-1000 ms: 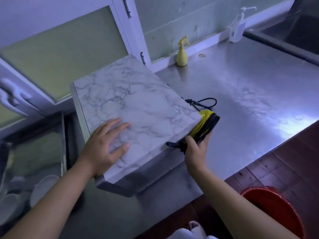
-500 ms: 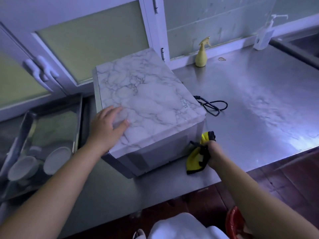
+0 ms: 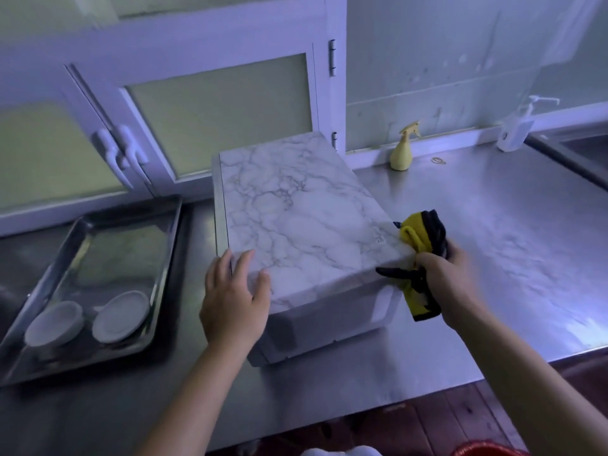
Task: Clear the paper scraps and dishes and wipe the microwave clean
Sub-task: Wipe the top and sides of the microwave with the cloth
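Observation:
The marble-patterned microwave (image 3: 302,209) stands at an angle on the steel counter (image 3: 493,258). My left hand (image 3: 233,297) rests flat on its near left top corner, fingers spread. My right hand (image 3: 450,284) grips a yellow and black cloth (image 3: 419,238) against the microwave's near right corner; part of the cloth hangs down over the side. Two white dishes (image 3: 120,315) sit in a steel tray (image 3: 131,218) to the left of the microwave.
A yellow spray bottle (image 3: 402,149) and a white pump bottle (image 3: 515,130) stand along the back wall. A sink edge (image 3: 572,159) is at the far right. White cabinet doors (image 3: 210,120) rise behind the microwave. A red bucket rim (image 3: 483,450) shows below the counter.
My right hand has lifted the cloth from low beside the microwave's side up to its top right corner. My left hand has stayed on the near left corner.

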Demonstrator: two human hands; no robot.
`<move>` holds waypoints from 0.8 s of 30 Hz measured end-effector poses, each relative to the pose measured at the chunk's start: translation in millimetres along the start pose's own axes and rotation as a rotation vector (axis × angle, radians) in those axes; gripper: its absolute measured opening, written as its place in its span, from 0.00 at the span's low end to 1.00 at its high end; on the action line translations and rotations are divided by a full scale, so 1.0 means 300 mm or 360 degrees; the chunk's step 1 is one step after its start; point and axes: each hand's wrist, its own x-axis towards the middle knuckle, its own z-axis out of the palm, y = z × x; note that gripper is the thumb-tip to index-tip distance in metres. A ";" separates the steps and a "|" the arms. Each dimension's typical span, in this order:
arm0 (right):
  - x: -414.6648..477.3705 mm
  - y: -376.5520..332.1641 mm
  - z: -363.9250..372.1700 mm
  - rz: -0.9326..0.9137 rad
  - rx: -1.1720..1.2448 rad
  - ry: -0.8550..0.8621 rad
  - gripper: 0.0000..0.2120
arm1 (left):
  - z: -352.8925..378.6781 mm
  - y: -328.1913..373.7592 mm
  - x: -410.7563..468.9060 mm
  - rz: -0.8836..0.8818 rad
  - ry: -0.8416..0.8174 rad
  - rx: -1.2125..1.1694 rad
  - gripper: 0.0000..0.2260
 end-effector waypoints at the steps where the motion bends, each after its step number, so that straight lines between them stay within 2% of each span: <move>1: 0.004 0.003 0.010 0.0003 0.0006 0.0036 0.05 | 0.004 0.001 -0.004 0.0007 0.0017 0.0038 0.19; 3: 0.012 -0.002 0.017 0.0036 0.0081 0.0074 0.02 | 0.010 0.006 -0.008 0.0009 0.0049 0.0076 0.19; 7: 0.028 0.007 0.043 -0.0013 0.0153 0.0123 0.05 | 0.013 0.006 -0.008 0.0007 0.0025 0.0127 0.20; 11: 0.019 0.024 0.097 -0.0007 0.0276 0.0323 0.09 | 0.010 -0.005 -0.008 0.0080 0.0007 0.0098 0.20; 14: -0.004 0.028 0.129 0.0002 0.0342 0.0473 0.07 | 0.011 -0.023 -0.010 0.0196 0.0072 0.0012 0.18; 20: -0.032 0.022 0.210 0.0043 0.0393 0.0786 0.09 | 0.004 -0.040 -0.011 0.0201 0.0063 -0.0214 0.15; 24: -0.047 0.028 0.224 0.0078 0.0422 0.0885 0.09 | 0.006 -0.052 -0.010 0.0271 0.0051 -0.0305 0.13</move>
